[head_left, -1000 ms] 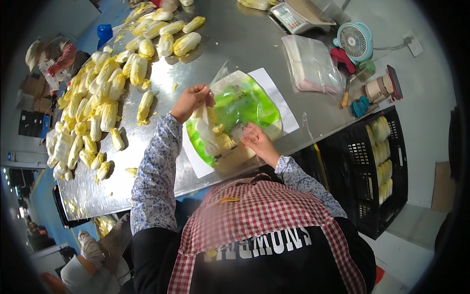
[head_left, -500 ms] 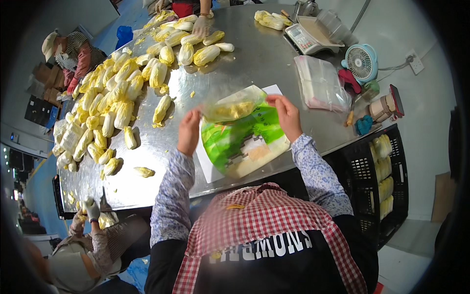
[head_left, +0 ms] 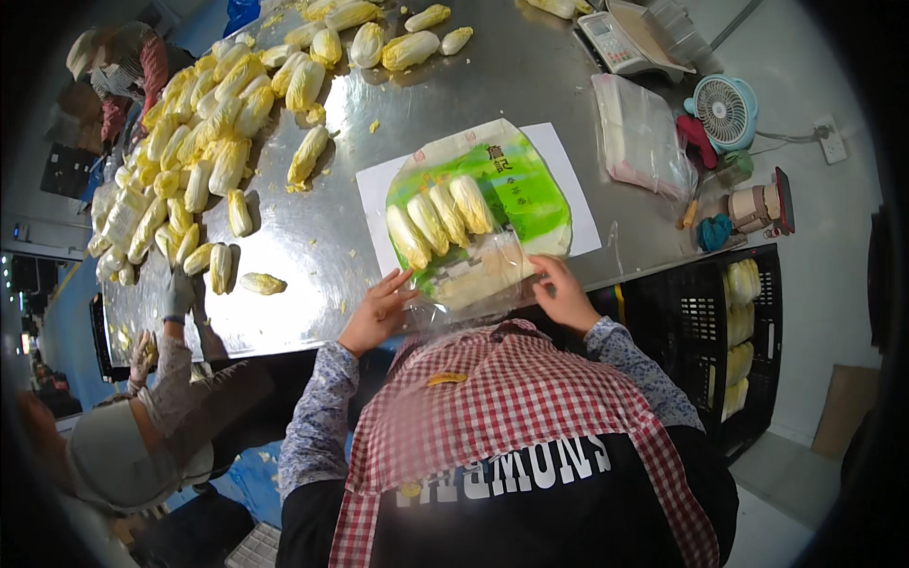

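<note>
A green and white printed plastic bag (head_left: 530, 189) lies over a white sheet (head_left: 578, 222) on the steel table. Several small yellow-white napa cabbages (head_left: 426, 222) sit side by side at its middle; whether they are inside or on top I cannot tell. At the near left corner my left hand (head_left: 377, 312) pinches the clear film, fingertips close to the leftmost cabbage. My right hand (head_left: 562, 293) grips the film at the near right corner, thumb and fingers together. Between the two hands the clear edge stretches along the table's front.
A large heap of napa cabbages (head_left: 204, 142) covers the left of the table. A pack of clear bags (head_left: 644, 137), a scale (head_left: 615, 43) and a fan (head_left: 722, 112) stand right. Black crates (head_left: 705, 327) hold packed cabbages. Co-workers (head_left: 118, 62) work at left.
Both hands have come down toward me from the bag's far part to its near edge. The raised film is lowered, and the cabbages now show in a row. My view has shifted slightly.
</note>
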Tool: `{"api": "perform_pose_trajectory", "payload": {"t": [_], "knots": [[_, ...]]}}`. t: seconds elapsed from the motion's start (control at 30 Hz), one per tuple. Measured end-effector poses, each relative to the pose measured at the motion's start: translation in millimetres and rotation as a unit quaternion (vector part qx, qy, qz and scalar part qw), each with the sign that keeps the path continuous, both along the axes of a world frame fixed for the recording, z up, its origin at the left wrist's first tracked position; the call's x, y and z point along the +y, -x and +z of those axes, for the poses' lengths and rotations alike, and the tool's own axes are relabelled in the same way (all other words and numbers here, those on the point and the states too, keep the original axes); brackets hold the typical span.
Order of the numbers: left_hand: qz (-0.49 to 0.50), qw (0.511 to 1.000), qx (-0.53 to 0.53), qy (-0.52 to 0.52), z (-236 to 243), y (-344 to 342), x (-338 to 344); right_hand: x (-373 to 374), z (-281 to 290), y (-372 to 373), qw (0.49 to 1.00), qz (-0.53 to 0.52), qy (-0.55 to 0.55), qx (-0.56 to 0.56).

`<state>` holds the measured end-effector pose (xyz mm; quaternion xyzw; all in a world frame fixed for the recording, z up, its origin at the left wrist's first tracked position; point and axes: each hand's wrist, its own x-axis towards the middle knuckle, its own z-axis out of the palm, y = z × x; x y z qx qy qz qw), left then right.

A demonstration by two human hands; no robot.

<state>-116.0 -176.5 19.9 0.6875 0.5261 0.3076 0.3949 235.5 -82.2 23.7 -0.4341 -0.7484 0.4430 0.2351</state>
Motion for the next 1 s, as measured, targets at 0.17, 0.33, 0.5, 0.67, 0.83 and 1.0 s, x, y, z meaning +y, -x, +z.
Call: {"api": "perform_pose_trajectory", "payload": {"t": [0.17, 0.33, 0.5, 0.67, 0.83, 1.0], "knots": [[0.131, 0.984, 0.094, -0.075, 22.6, 1.2, 12.7, -5.7, 1.5, -15.1, 0.907, -0.121, 0.402, 0.023], [0.026, 0.957, 0.165, -0.236, 32.4, -46.7, 83.8, -13.5, -5.3, 8.7, 0.891, -0.058, 0.448, -0.051], [-0.078, 0.908, 0.332, -0.241, 0.9, -85.9, 111.6, -22.8, -8.1, -1.3, 0.890, -0.106, 0.443, 0.000], [-0.068, 0.878, 0.410, -0.238, -17.8, -100.0, 113.3, -29.7, -10.9, -47.1, 0.890, -0.218, 0.398, 0.048], [-0.066, 0.884, 0.393, -0.245, -18.5, -105.7, 113.6, -40.6, -4.9, -43.3, 0.911, -0.227, 0.341, 0.046], [-0.080, 0.883, 0.377, -0.268, -12.5, -99.9, 110.2, -33.1, -12.3, -9.1, 0.944, -0.121, 0.307, 0.006]]}}
